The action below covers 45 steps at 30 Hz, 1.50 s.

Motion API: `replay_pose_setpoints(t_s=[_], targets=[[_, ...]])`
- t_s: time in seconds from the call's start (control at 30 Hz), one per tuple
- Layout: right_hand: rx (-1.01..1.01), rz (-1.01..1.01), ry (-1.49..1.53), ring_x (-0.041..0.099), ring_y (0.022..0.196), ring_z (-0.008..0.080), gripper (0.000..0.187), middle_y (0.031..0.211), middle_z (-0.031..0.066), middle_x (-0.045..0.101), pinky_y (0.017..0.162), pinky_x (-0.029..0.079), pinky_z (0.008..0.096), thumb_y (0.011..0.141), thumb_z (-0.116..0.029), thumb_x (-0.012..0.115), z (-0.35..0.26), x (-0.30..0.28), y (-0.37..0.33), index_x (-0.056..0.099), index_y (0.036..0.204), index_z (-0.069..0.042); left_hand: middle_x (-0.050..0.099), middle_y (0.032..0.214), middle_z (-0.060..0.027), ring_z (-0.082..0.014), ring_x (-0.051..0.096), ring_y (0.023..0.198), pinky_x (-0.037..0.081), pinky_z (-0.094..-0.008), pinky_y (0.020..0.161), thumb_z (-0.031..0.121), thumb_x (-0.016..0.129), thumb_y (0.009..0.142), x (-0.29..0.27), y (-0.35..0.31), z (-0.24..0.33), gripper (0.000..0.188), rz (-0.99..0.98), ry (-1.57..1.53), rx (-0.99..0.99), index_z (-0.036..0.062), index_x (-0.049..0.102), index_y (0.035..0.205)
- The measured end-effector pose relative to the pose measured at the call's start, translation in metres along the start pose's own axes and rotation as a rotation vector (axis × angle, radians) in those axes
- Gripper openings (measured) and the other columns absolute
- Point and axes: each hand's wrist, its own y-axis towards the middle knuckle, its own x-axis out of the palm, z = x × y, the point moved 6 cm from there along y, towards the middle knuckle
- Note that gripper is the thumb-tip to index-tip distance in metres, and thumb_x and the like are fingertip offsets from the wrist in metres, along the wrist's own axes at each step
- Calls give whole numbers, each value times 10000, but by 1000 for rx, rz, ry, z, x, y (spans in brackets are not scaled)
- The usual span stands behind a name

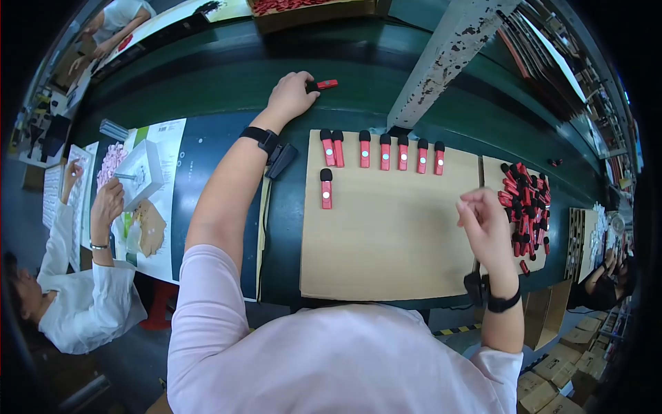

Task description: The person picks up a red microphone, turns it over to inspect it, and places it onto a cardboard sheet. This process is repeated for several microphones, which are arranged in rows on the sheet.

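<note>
Near: flat brown cardboard sheet on a smooth dark green counter, workshop room, cartons stacked at right. Right hand over the sheet's right part, fingers loosely curled, nothing seen in it. Beside it, pile of red sticks with black caps, too jumbled to count. Eight sticks on the sheet: one single stick, seven in a row beyond. Farther, left hand at the black end of one red stick on the counter; can't tell if gripped. Beyond: one metal post, paint chipped.
</note>
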Motion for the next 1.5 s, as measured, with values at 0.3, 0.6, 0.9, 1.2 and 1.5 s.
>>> replay_pose_setpoints(t_s=[0.3, 0.6, 0.9, 1.2, 1.5], targets=[[-61, 82, 342, 553, 650, 67, 87, 745, 10, 564, 600, 426, 195, 918, -24, 573, -14, -6, -51, 524, 987, -3, 645, 919, -87, -184, 615, 805, 510, -294, 766, 119, 707, 822, -18, -14, 2, 256, 9, -232, -120, 8, 626, 1037], [-309, -97, 383, 551, 786, 87, 235, 919, 44, 589, 712, 443, 218, 866, 22, 609, -47, 32, -43, 537, 1090, 15, 649, 924, -94, -186, 613, 853, 497, -290, 782, -7, 739, 741, -124, -178, 141, 257, 120, -586, 207, 13, 623, 968], [-479, -161, 536, 573, 831, 129, 310, 960, 62, 624, 763, 456, 257, 795, -9, 719, -72, 53, -57, 614, 1087, 2, 653, 928, -129, -242, 627, 862, 494, -346, 780, -45, 735, 721, -127, -237, 208, 268, 25, -691, 347, -6, 614, 956], [-465, -95, 530, 587, 817, 173, 268, 929, 94, 641, 761, 462, 281, 773, 23, 736, -64, 39, -68, 627, 1017, 14, 648, 907, -134, -248, 627, 834, 488, -340, 767, -31, 744, 715, -121, -242, 217, 306, 49, -833, 322, -15, 613, 992], [-604, -42, 527, 588, 831, 189, 290, 932, 107, 629, 760, 466, 295, 762, 37, 737, -64, 36, -72, 619, 1026, 26, 634, 872, -115, -220, 602, 790, 474, -303, 710, -5, 767, 690, -122, -235, 233, 341, -18, -743, 357, -11, 638, 1005]])
